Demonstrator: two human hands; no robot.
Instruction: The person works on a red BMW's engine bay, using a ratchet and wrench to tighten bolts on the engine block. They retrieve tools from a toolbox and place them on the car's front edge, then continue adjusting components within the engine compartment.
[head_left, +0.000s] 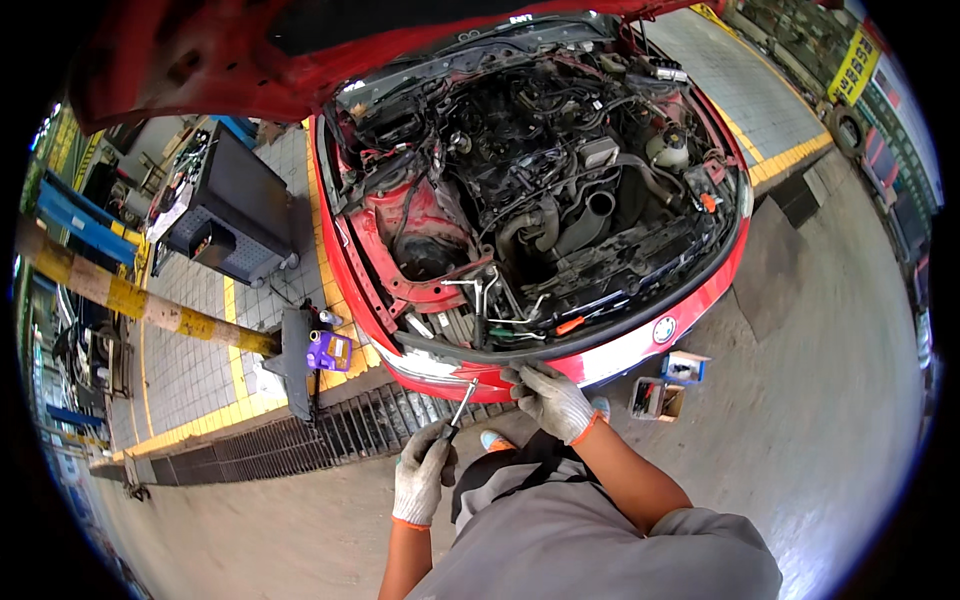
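In front of the red car's bumper [500, 388], my left hand [425, 470], in a white knit glove with an orange cuff, is closed round the dark handle of a hand driver [463, 408]. Its bright metal shaft points up toward the car and widens at the tip. My right hand [555, 402], gloved the same way, is beside the bumper, a little right of the driver tip. Its fingers are bent together, and what they hold, if anything, is hidden. Above both hands is the engine bay [540, 170] with the hood [220, 60] raised.
Bent metal wrenches [485, 300] and an orange-handled tool [570, 326] lie along the bay's front edge. A tool cart [235, 200], a yellow-and-black post [150, 300] and a purple jug [328, 351] stand left. Small boxes [660, 398] sit on the floor right; a floor grate [340, 430] runs left.
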